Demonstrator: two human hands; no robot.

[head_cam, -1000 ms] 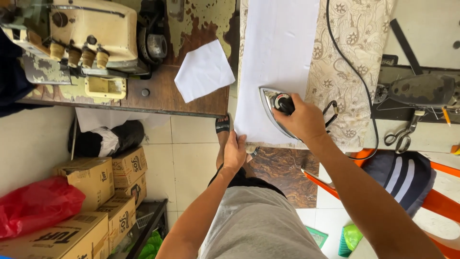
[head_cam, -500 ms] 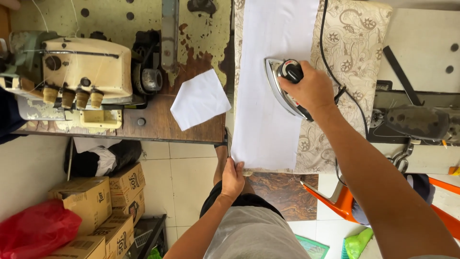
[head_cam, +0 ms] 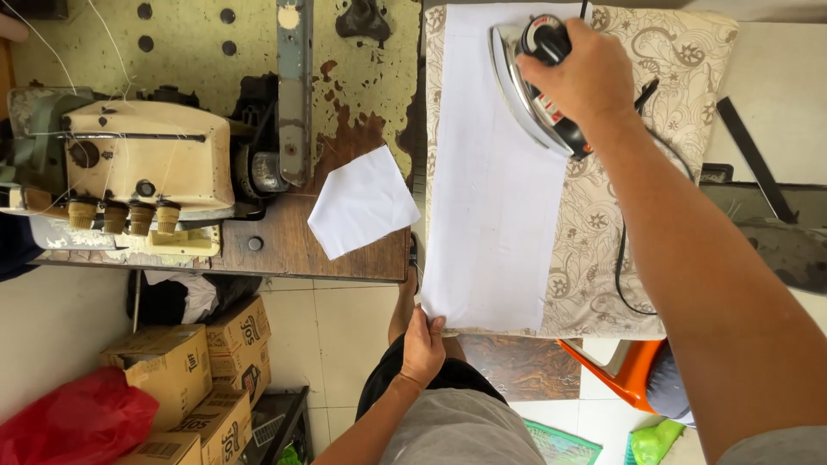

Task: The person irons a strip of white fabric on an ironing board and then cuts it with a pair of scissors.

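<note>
— Which way does the cloth run?

— The long white fabric strip point(head_cam: 500, 181) lies lengthwise away from me on the floral-patterned ironing pad point(head_cam: 603, 232), its near end hanging just over the pad's edge towards my lap. The electric iron point(head_cam: 532, 82) sits at the far end of the strip, soleplate down, its long axis tilted a little off the strip's line and its tip pointing away from me.

— And your hands?

— My right hand point(head_cam: 579, 76) is clenched round the iron's black handle. My left hand point(head_cam: 424, 344) pinches the near corner of the strip, fingers curled under the edge, thumb on top.

— Any containers about?

— Cardboard boxes point(head_cam: 185, 370) are stacked on the floor to my left, flaps shut, so I cannot tell what is in them. A red plastic bag point(head_cam: 73, 422) bulges beside them. A smaller white fabric piece point(head_cam: 362, 200) lies on the wooden table point(head_cam: 284, 245) near the overlock sewing machine point(head_cam: 129, 172).
</note>
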